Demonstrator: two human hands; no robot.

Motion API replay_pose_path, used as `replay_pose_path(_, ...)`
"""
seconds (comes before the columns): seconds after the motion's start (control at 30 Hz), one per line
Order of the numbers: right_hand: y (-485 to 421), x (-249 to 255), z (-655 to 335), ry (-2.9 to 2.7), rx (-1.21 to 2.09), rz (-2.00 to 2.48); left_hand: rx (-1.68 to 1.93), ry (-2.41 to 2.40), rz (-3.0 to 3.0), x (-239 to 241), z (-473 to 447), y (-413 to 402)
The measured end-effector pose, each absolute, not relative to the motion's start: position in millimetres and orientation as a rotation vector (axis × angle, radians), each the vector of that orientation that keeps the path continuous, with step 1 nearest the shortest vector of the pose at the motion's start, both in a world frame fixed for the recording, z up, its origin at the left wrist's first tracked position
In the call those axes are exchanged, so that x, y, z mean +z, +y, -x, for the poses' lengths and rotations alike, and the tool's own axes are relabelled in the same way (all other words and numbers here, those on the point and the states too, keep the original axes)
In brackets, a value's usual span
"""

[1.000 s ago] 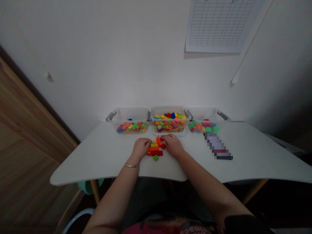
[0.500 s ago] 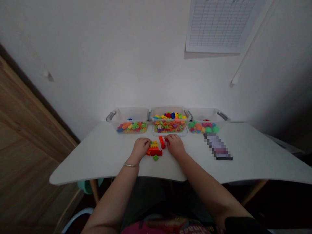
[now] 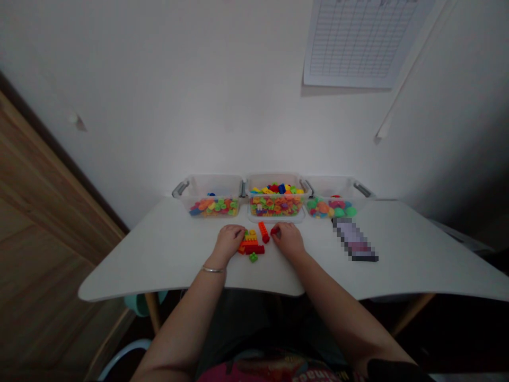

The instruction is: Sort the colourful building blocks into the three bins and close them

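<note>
A small stack of orange, yellow and red building blocks (image 3: 250, 243) lies on the white table (image 3: 159, 254) in front of me. My left hand (image 3: 228, 240) rests curled against the stack's left side and holds it. My right hand (image 3: 289, 237) sits just right of the stack, fingers pinched on a small red block (image 3: 274, 231). An orange and red piece (image 3: 263, 231) stands between the hands. A loose green block (image 3: 253, 257) lies just in front of the stack.
Three clear plastic bins stand in a row against the wall: left bin (image 3: 210, 192), middle bin (image 3: 277, 181) heaped with blocks, right bin (image 3: 338, 190) with rounder pieces. A pixelated flat object (image 3: 355, 240) lies to the right. A printed sheet (image 3: 353, 42) hangs on the wall.
My right hand has drawn a little to the right, away from the stack, with a small red block in its fingers. The left hand has stayed on the stack.
</note>
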State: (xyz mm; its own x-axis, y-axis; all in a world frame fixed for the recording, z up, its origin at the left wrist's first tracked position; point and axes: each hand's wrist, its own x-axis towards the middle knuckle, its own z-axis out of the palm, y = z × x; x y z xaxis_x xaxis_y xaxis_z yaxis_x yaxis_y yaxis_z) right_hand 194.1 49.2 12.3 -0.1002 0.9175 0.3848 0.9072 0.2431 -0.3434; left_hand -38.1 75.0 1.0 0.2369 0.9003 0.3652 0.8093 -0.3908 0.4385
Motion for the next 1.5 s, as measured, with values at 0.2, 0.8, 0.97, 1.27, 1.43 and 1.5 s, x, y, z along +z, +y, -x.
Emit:
replay_pose_path(0.2, 44.0, 13.8, -199.1, -1.913, 0.135, 1.696, 0.841, 1.634, -2.342, 2.8, 38.8, 74.1)
replay_pose_path(0.8, 105.4, 85.4, -260.1, -1.275, -0.138, 1.541, 0.846, 1.640, -2.341, 0.9, 40.9, 74.8)
replay_pose_path(0.97, 103.8, 84.8, -259.4, -1.331, -0.183, 1.601, 0.852, 1.648, -2.342, 2.8, 40.7, 73.6)
replay_pose_path(1.27, 76.9, 61.6, -216.8, -1.865, -0.083, 1.185, 0.842, 1.637, -2.354, 1.4, 39.0, 74.3)
replay_pose_path(1.43, 70.6, 21.6, -196.4, -2.264, 0.108, 1.140, 0.840, 1.641, -2.371, 2.4, 38.2, 74.1)
replay_pose_path(1.5, 71.3, 10.1, -193.9, -2.329, 0.100, 1.134, 0.846, 1.642, -2.370, 2.6, 38.1, 74.2)
